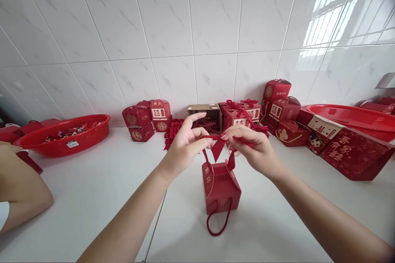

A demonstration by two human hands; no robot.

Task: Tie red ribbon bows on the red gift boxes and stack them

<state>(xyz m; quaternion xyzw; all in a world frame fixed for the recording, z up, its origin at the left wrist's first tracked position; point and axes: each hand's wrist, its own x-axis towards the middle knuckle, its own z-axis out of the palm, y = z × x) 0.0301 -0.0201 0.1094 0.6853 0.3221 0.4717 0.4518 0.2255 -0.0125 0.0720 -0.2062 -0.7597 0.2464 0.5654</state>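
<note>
A small red gift box [222, 185] stands on the white table in front of me, its rope handle [217, 230] hanging down the near side. Red ribbon [218, 150] rises from the top of the box and is crossed or looped above it. My left hand [189, 141] pinches one part of the ribbon between thumb and fingers, its index finger raised. Across from it, my right hand [248, 144] grips the other part near the crossing. Both hands are above the box, apart from its cardboard. The exact form of the loop is partly hidden by my fingers.
Behind my hands are a cardboard carton [203, 109] of ribbons, loose ribbon [173, 131] and bow-tied boxes [239, 113]. More red boxes [146, 119] stand left and right [284, 109]. A red basin [74, 135] holds small wrapped items. Another person's arm [24, 189] rests at left.
</note>
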